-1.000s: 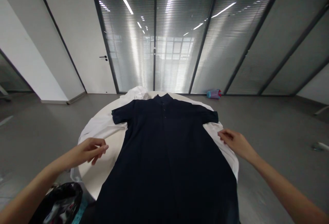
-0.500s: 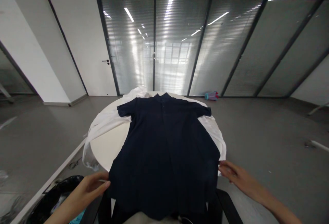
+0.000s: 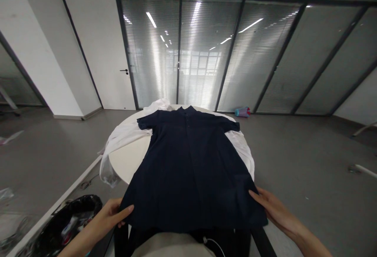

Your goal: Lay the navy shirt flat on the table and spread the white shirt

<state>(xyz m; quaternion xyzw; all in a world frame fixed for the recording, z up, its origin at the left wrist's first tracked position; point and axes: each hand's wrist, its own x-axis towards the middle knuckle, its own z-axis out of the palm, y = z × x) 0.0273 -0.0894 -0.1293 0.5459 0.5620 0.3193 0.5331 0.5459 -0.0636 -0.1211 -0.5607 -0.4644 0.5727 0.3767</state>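
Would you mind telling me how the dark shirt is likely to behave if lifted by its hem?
The dark shirt will probably flop and sag: it lies flat, following the round table. It looks light, thin cloth. Both hands at the hem suggest it needs two grips.

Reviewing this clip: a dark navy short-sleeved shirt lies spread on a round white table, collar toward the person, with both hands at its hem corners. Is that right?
Not quite. The head view shows the shirt with its collar pointing away from the person, toward the glass wall; the hem is the near edge. The rest holds: it lies spread on the round white table, with the left hand and right hand at the hem corners.
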